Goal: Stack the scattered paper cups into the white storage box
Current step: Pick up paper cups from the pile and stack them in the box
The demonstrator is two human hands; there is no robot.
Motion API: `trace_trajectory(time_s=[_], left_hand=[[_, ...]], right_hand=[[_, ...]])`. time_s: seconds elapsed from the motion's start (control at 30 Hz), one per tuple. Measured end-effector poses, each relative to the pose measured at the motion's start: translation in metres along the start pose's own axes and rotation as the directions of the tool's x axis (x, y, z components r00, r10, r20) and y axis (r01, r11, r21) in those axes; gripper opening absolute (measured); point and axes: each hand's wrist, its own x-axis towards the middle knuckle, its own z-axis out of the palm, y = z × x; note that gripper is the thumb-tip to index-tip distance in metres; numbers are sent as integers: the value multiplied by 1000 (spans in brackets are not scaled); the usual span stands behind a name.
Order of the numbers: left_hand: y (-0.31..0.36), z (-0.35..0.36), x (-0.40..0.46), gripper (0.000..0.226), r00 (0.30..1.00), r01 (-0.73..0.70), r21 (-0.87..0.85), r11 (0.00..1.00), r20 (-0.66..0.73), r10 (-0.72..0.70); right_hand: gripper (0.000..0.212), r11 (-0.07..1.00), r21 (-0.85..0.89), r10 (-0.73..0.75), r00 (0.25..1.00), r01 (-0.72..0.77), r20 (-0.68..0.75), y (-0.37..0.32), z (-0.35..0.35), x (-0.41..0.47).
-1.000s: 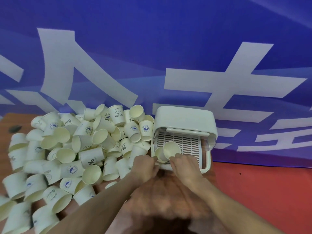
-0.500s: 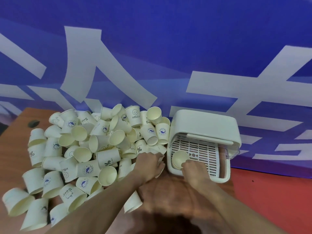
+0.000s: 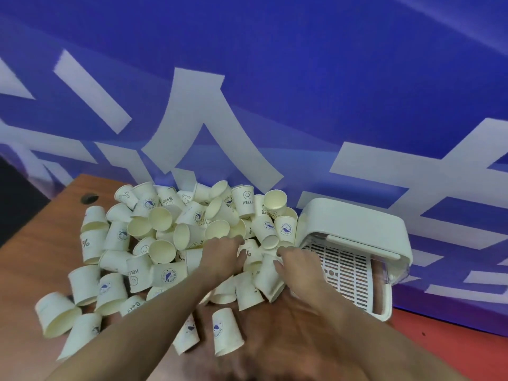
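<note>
A heap of white paper cups (image 3: 165, 232) covers the wooden table (image 3: 46, 251); several lie on their sides. The white storage box (image 3: 357, 224) lies to the right of the heap, its opening towards me, and its slotted tray (image 3: 346, 273) shows no cups. My left hand (image 3: 222, 259) reaches into the heap's right part, with its fingers bent over a cup marked % (image 3: 248, 253). My right hand (image 3: 298, 264) is just left of the box. Its fingers curl round a cup lying on its side (image 3: 270, 281).
A blue banner with big white characters (image 3: 209, 127) rises right behind the heap and box. A red surface (image 3: 453, 350) runs along the right. A dark hole (image 3: 89, 199) marks the table's far left. Loose cups (image 3: 226, 331) lie between my forearms.
My right hand has left the box's tray and moved left to the heap's edge. The cup seen on the tray before no longer shows there. My head has turned left.
</note>
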Motion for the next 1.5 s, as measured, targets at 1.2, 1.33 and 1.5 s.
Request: trace_trajectory(time_s=[1.2,1.33,1.5], left_hand=[[-65,17,45,34,980,-196,68,978,61,192],[-61,7,35,32,982,-189,55,980,21,188],[-38,-10,19,26,983,-182,87,979,-14,184]], right_hand=[[22,906,-416,169,968,-79,184,14,-30,141],[19,925,-374,121,985,-66,126,12,-45,117],[14,942,-333,34,999,-44,-37,13,-54,75]])
